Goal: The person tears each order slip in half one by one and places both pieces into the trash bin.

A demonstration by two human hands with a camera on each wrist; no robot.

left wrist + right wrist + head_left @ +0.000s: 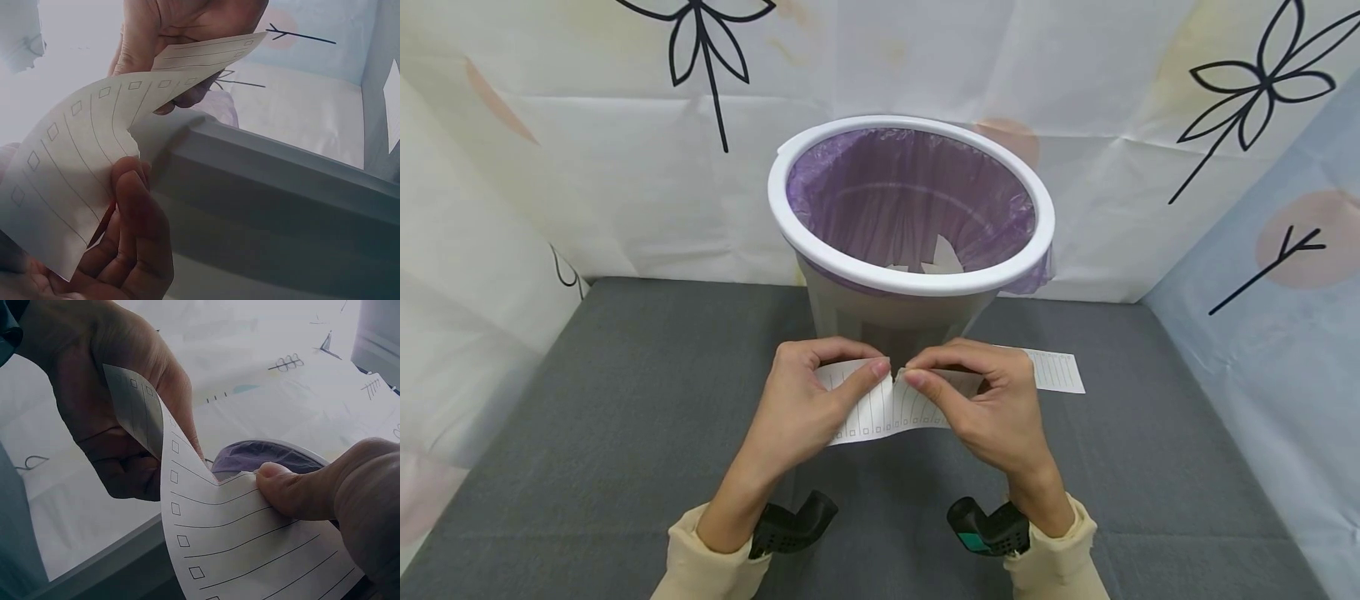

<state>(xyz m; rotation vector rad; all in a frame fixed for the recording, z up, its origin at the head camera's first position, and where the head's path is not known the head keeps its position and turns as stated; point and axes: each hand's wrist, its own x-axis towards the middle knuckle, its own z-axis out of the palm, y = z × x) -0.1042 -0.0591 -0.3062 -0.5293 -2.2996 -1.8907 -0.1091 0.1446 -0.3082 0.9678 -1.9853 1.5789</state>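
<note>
Bin: set toward the far side of the worktop; lined with a purple bag, a fold of which is left outside the white rim on the right.
Printed paper: held in the air just in front of the bin, on the person's side; marked with ruled lines and a row of small boxes along one edge.
Tear: begun in the edge nearer the bin, between the two grips; the paper is left joined along the boxed edge, and is bent into a curve.
Left hand: placed in front of the bin and to its left; the printed paper is pinched between thumb and fingers, with no gap seen beyond the sheet's thickness.
Right hand: placed in front of the bin and to its right; the other side of the tear is pinched in the same way.
Second strip: laid on the worktop, to the right of the bin and nearer the person; partly hidden by the right hand.
Paper scraps: seen inside the bin, partly covered by its near rim.
Printed cloth: hung behind the bin, patterned with black leaf outlines.
</note>
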